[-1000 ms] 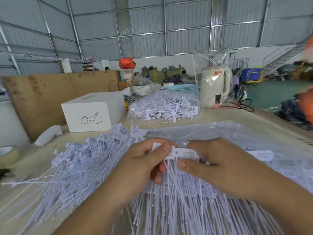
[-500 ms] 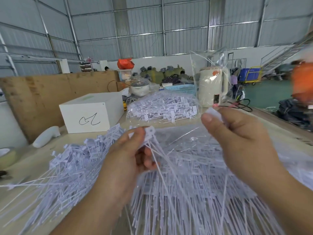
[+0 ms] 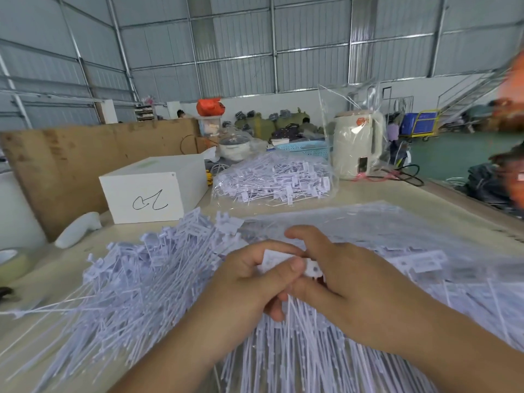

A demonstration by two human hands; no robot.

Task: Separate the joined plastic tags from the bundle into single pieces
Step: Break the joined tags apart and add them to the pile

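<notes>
Head view, item one: left hand point(image 3: 255, 276), thumb and curled fingers pinching the flat heads of a joined strip of white plastic tags point(image 3: 279, 260). Item two: right hand point(image 3: 348, 282), fingers curled over the neighbouring head of the same strip, thumb beneath. Strip location: held between both hands above the near middle of the tabletop, thin tails hanging down toward the near edge.

Item three: loose pile of white tags point(image 3: 136, 282), fanned out left of the hands. Item four: clear plastic sheet of unsorted tags point(image 3: 397, 228), under and right of the hands. Item five: clear bag of white tags point(image 3: 272, 180), toward the far edge. Item six: white cardboard box with a pen scrawl point(image 3: 153, 191), far left.

Handling note, as judgement: grip close to the joint between two heads, then bend or twist sharply so one tag breaks away cleanly; keep tails untangled before dropping it left.
</notes>
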